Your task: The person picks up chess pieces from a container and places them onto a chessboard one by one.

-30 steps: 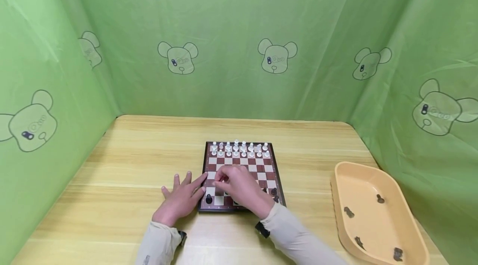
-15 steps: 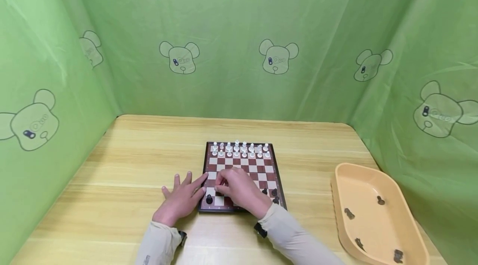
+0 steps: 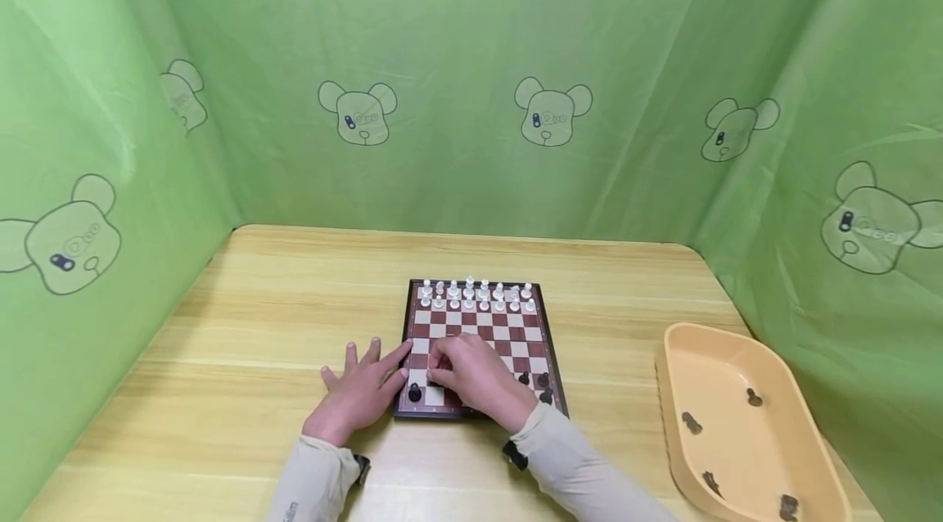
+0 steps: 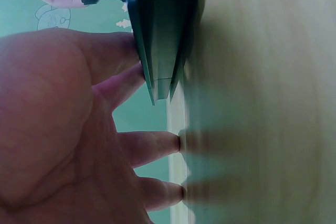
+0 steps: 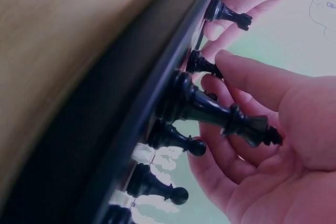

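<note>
A folding chessboard lies on the table. My left hand is spread at its left side, thumb and index finger touching the edge; in the left wrist view two other fingertips rest on the table. My right hand is over the near left part of the board. In the right wrist view, thumb and index finger pinch a small black pawn, its top partly hidden by the thumb. A black rook stands in the near left corner. A black king and black pawns stand nearer the right wrist camera.
White chess pieces fill two rows at the board's far side. More black pieces stand at its near right. An orange tray to the right holds several dark pieces. Green cloth encloses the table.
My right hand has come slightly towards the near edge of the board, its pinching fingers now lower. The left hand has stayed at the board's left edge. The head view has shifted a little.
</note>
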A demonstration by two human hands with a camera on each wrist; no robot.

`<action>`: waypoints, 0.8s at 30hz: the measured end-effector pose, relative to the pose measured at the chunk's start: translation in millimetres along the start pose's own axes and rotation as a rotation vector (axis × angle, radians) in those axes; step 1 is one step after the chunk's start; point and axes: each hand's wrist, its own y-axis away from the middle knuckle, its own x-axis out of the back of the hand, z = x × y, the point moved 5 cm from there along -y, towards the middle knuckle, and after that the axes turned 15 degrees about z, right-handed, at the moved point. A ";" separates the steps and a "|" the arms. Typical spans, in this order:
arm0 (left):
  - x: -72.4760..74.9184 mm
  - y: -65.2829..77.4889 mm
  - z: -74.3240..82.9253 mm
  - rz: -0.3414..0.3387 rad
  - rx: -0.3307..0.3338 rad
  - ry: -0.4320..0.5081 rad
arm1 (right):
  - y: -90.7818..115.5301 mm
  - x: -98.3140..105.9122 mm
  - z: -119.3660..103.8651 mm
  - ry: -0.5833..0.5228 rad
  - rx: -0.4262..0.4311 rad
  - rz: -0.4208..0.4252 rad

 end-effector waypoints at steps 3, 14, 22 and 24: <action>0.8 -1.0 0.6 0.005 -0.005 0.001 | -0.4 -0.7 1.3 0.006 0.000 0.004; -2.4 -0.8 -0.1 -0.001 0.001 -0.002 | -1.2 -2.9 5.3 -0.033 -0.098 -0.043; -3.0 -0.6 -1.3 0.000 -0.002 -0.001 | 0.1 0.3 4.8 -0.032 -0.081 -0.061; -3.1 -0.8 -1.4 0.000 -0.002 -0.002 | 0.6 3.4 2.9 -0.023 -0.070 -0.046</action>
